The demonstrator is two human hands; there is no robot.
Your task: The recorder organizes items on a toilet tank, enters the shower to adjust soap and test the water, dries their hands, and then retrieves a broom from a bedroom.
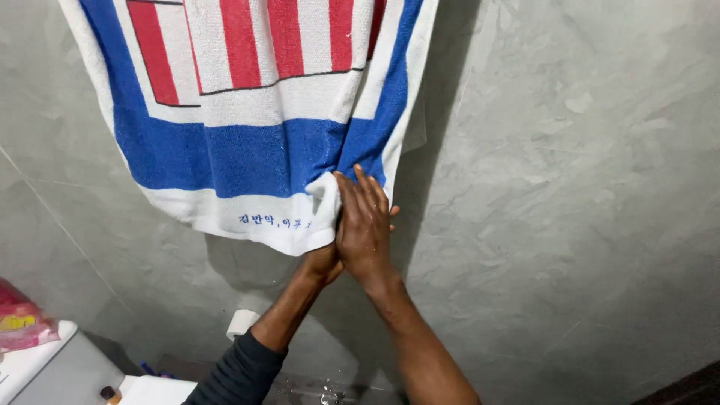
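Head view — close, facing wall

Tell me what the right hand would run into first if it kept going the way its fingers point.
The right hand points up along the hanging striped towel, already pressed to its lower corner. It would probably slide up the towel's blue band first; depth is unclear.

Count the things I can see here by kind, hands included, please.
Hands: 2, the right hand and left hand, pressed on the towel's lower corner.
Striped towel, blue, white and red: 1
Toilet paper roll: 1
Pink packet: 1
White tank: 1
Total: 6
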